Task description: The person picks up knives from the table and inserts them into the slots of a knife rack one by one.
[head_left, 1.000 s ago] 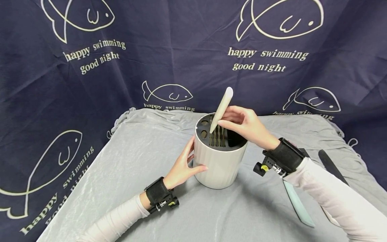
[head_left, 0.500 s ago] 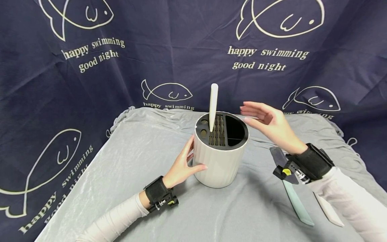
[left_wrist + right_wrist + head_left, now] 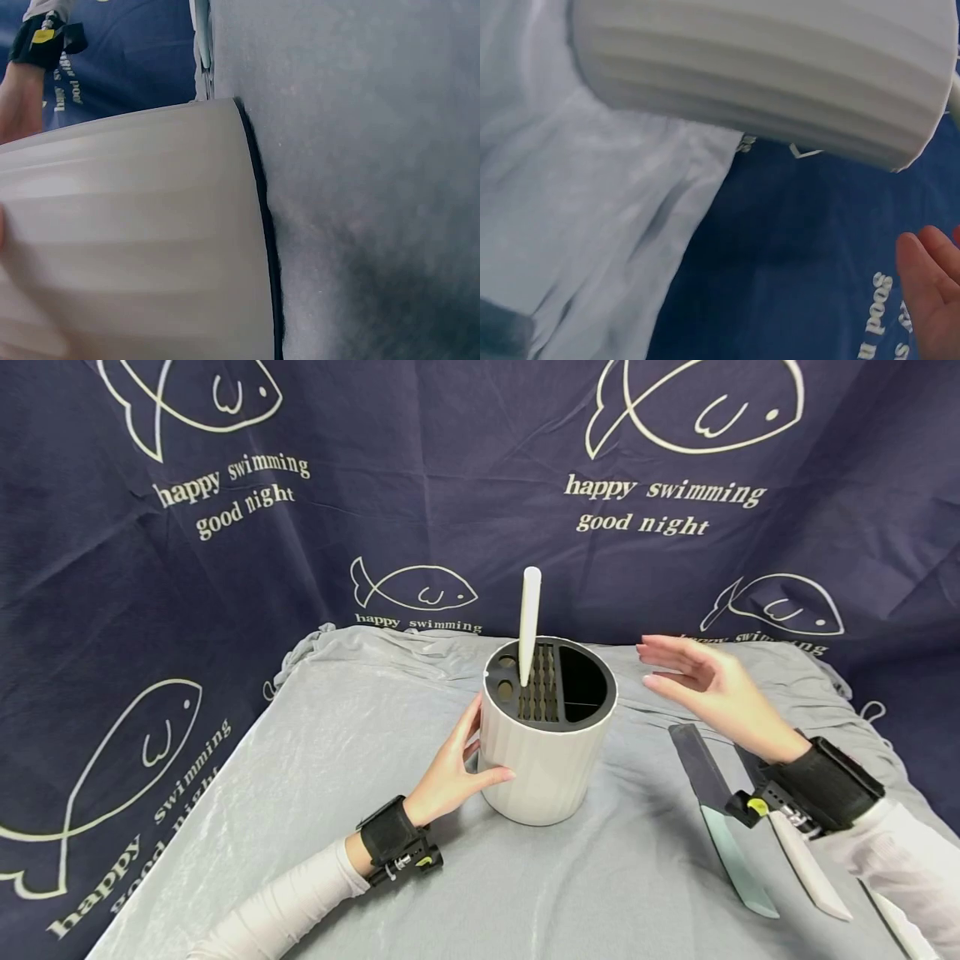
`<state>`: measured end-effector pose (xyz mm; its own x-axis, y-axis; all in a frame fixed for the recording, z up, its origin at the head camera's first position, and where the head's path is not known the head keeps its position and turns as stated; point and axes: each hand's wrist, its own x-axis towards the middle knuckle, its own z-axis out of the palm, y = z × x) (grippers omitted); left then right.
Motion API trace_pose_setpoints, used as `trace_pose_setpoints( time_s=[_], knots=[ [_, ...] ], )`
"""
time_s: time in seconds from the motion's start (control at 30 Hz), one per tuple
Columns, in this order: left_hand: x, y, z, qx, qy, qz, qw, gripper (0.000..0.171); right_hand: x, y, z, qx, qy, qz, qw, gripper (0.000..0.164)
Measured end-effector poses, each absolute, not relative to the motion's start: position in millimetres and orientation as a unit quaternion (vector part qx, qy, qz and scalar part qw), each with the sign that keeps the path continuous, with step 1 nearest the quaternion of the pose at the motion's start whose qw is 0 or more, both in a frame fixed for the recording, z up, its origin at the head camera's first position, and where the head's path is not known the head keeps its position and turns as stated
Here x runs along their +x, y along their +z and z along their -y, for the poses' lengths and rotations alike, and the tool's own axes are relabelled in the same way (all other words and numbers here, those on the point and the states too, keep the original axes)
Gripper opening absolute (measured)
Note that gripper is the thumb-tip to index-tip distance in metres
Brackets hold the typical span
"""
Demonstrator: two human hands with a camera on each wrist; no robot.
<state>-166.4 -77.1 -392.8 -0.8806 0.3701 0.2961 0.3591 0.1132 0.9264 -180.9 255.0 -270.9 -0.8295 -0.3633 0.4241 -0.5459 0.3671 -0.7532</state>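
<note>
A white ribbed knife block [image 3: 536, 777] with a black slotted top stands upright on the grey cloth. My left hand [image 3: 450, 772] holds its left side, thumb in front and fingers partly hidden behind. Out of a slot rises a knife's off-white handle [image 3: 528, 618], nearly vertical; its blade is hidden inside. My right hand [image 3: 720, 693] is in the air to the right of the block, fingers relaxed, holding nothing. In the right wrist view, the fingertips [image 3: 911, 259] are apart from the block [image 3: 765, 75]. The left wrist view shows the block's ribbed wall [image 3: 135, 240] close up.
Right of the block lie a knife with a mint handle [image 3: 738, 864] and one with a white handle [image 3: 810, 864]. Another pale handle [image 3: 896, 918] is partly under the right sleeve. A navy fish-print curtain [image 3: 450, 510] hangs behind.
My right hand has let go of the knife handle and moved away to the right. The handle now stands more upright in the slot. My left hand has stayed on the block.
</note>
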Motion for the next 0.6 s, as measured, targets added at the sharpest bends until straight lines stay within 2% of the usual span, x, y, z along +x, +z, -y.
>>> trace_pose_setpoints(
  time_s=[0.3, 0.6],
  knots=[
    [-167, -394, 77, 0.248, 0.621, -0.744, 0.003, 0.107, -169, -290, -282, 0.233, 0.46, 0.853, 0.078, 0.049],
    [-166, -391, 77, 0.246, 0.622, -0.743, 0.007, 0.107, -162, -315, -304, 0.24, 0.43, 0.868, 0.061, 0.046]
  ],
)
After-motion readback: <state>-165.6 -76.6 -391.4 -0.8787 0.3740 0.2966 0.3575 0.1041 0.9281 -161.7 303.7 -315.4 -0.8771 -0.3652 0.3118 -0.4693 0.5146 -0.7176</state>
